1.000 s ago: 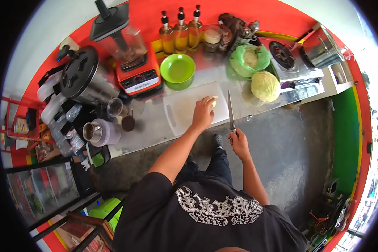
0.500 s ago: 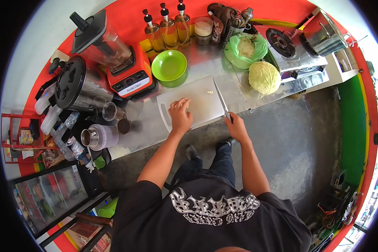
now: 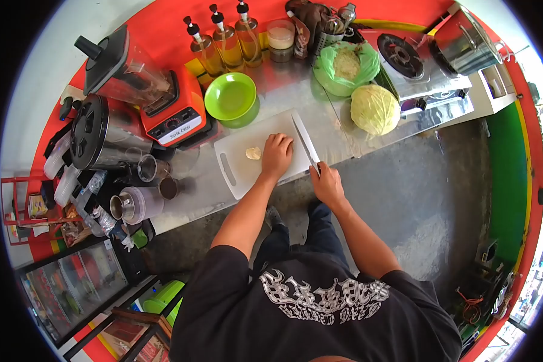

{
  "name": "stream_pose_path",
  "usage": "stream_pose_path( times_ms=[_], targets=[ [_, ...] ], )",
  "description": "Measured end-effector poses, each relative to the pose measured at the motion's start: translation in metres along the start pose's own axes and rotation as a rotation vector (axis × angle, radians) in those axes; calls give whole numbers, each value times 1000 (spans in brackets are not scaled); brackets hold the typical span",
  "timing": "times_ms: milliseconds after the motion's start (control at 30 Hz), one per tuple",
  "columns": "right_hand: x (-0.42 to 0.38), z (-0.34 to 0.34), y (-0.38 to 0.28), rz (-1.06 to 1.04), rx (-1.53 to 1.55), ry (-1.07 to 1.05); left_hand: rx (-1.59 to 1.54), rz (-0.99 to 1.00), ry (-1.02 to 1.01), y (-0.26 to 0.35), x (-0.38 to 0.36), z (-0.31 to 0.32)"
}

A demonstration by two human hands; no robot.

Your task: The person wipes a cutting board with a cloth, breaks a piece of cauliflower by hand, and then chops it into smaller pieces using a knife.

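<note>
A white cutting board (image 3: 238, 175) lies on the metal counter. On its middle sits a small pale piece of food (image 3: 253, 153). To the right of that piece, my left hand (image 3: 279, 154) rests on the board with its fingers close together; whatever may be beneath them is hidden. My right hand (image 3: 327, 183) is closed around the handle of a knife (image 3: 306, 140), whose blade points away from me along the board's right edge.
Behind the board stand a green bowl (image 3: 231, 99) and an orange blender (image 3: 174, 111). A cabbage (image 3: 374, 110) and a green bag of shredded food (image 3: 346, 67) are at the right, beside the stove (image 3: 422, 84). A jug (image 3: 140, 203) stands left.
My left hand has moved right across the board, and the pale piece now shows to its left. The small bits near the knife are no longer visible. The camera view has shifted slightly.
</note>
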State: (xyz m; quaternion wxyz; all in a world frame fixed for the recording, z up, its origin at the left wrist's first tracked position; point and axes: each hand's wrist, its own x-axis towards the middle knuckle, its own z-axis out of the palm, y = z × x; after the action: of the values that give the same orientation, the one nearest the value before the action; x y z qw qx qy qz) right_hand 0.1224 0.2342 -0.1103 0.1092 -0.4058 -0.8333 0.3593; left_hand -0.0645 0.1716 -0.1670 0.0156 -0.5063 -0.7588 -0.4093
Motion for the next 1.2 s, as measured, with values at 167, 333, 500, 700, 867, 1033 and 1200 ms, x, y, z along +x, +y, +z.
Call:
stream_pose_path(
  times_ms=[167, 333, 500, 700, 867, 1033, 1200],
  targets=[
    [-6, 4, -7, -61, -83, -94, -8, -82, -7, 12, -32, -21],
    [-10, 15, -16, -127, -212, -159, -42, -155, 65, 11, -38, -20],
    [-6, 10, -22, -178, -342, -193, -46, -159, 56, 10, -39, -18],
    [-5, 10, -29, -164, -522, -265, -20, -36, -41, 3, -40, -27],
    [-7, 44, -9, -140, -523, -174, -2, -110, -101, 4, -38, -22],
    [3, 30, -31, -137, -491, -181, -31, -91, -56, 2, -38, -22],
    [-7, 41, -30, -40, -478, -210, -65, -107, -7, 1, -37, -21]
  ],
)
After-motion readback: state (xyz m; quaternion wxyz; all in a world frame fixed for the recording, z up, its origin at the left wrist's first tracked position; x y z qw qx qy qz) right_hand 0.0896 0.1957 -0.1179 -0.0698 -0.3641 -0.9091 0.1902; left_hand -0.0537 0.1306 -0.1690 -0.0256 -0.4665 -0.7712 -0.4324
